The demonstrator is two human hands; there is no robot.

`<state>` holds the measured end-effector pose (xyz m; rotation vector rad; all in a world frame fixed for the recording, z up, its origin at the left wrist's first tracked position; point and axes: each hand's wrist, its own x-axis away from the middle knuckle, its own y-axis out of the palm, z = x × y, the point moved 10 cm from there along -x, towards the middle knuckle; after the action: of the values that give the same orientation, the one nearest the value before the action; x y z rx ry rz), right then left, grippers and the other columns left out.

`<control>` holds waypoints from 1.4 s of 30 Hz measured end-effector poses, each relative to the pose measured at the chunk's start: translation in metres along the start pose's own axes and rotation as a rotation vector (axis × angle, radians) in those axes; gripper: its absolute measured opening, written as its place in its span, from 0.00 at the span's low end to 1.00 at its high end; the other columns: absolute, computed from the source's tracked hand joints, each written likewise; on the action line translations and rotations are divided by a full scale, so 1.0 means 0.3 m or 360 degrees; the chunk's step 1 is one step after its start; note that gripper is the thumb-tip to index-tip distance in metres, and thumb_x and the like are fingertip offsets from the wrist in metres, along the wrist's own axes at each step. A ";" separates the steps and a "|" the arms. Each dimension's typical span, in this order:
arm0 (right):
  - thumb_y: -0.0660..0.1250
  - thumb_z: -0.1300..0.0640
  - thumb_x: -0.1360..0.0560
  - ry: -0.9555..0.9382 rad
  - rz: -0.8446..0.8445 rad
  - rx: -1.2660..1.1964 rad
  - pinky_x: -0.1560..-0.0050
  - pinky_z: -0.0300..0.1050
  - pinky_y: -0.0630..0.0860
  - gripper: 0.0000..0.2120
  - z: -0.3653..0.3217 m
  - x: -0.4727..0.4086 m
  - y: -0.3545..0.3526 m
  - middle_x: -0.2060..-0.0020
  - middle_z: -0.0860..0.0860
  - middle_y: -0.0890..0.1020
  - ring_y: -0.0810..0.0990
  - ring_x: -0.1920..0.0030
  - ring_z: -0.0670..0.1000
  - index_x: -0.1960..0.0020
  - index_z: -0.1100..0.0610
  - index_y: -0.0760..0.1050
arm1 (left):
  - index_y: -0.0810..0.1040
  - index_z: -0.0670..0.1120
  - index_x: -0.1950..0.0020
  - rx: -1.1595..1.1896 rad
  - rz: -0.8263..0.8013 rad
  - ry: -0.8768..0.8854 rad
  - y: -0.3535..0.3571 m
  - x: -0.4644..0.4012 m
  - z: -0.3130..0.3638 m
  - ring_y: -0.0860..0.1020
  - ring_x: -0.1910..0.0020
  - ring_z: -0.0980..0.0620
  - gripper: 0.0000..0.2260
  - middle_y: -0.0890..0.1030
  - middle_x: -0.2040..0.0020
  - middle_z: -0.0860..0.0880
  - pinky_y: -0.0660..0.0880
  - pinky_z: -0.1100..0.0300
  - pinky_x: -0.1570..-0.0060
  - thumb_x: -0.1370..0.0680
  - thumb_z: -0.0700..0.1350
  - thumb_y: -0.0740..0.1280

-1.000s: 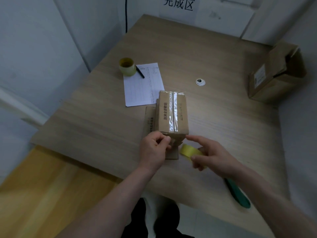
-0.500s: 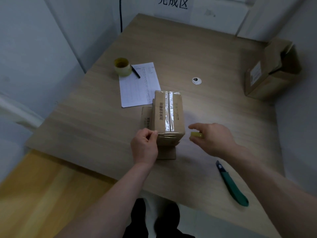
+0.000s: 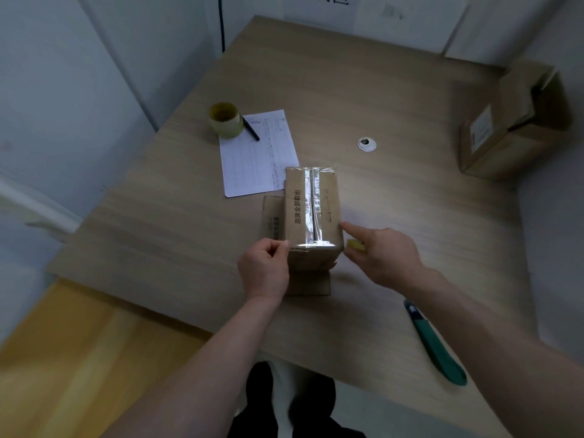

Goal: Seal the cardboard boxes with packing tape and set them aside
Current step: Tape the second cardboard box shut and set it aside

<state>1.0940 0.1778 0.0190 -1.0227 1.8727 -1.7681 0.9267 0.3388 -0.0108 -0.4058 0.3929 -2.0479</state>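
Head view. Cardboard box (image 3: 311, 210) sits at centre frame on the wooden table (image 3: 395, 99), long axis running away from the person toward the top of the frame; a shiny strip of packing tape (image 3: 311, 205) runs along that axis down the middle seam and folds over the near top edge. A flat piece of cardboard (image 3: 271, 216) lies under it, showing at the box's left and near sides. Left hand (image 3: 264, 268) is at the near-left corner of the box, fingers curled, thumb and forefinger pressed together on something at the box edge, probably the tape end; too small to confirm. Right hand (image 3: 384, 252) is at the near-right corner, forefinger stretched out and touching the box's right side just below the top edge, other fingers curled round a yellowish tape roll (image 3: 355, 245) that shows only as a sliver beside the box. Both hands flank the near end; the untaped run, judged from here, is the near face below the fold. The coming move likely turns on drawing the tape across or down that near end, so the right hand with the roll is the working one, the left the anchor. Elsewhere: second tape roll (image 3: 225, 120) and pen (image 3: 251, 129) on a sheet of paper (image 3: 257, 159) upper left of the box; green utility knife (image 3: 434, 343) lower right; another box (image 3: 512, 121) with open flaps at far right.
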 end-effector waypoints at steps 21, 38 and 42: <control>0.69 0.47 0.25 -0.0173 0.0265 -0.0398 0.53 0.49 0.78 0.26 -0.035 -0.022 0.044 0.47 0.53 0.85 0.83 0.50 0.58 0.28 0.44 0.70 | 0.70 0.52 0.30 -0.1163 -0.0566 0.1986 0.303 -0.036 0.172 0.70 0.32 0.30 0.25 0.74 0.31 0.39 0.77 0.38 0.49 0.20 0.65 0.53; 0.74 0.45 0.28 -0.0252 0.0157 -0.0672 0.51 0.46 0.75 0.30 -0.048 0.070 0.088 0.50 0.53 0.85 0.83 0.51 0.56 0.28 0.42 0.71 | 0.76 0.45 0.44 -0.1421 -0.0860 0.1852 0.289 0.104 0.277 0.68 0.33 0.38 0.31 0.73 0.38 0.42 0.68 0.44 0.38 0.33 0.70 0.66; 0.76 0.46 0.29 -0.0047 -0.0066 -0.0888 0.41 0.47 0.76 0.30 0.012 0.097 0.131 0.43 0.48 0.82 0.80 0.44 0.50 0.29 0.46 0.72 | 0.70 0.47 0.36 -0.1280 -0.1142 0.1864 0.339 0.121 0.240 0.64 0.28 0.42 0.28 0.74 0.35 0.45 0.65 0.44 0.31 0.29 0.63 0.66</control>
<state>1.0672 0.1527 -0.0134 -1.2669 2.4044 -1.2555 1.0191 0.2511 0.0136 0.3239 2.0450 -2.5605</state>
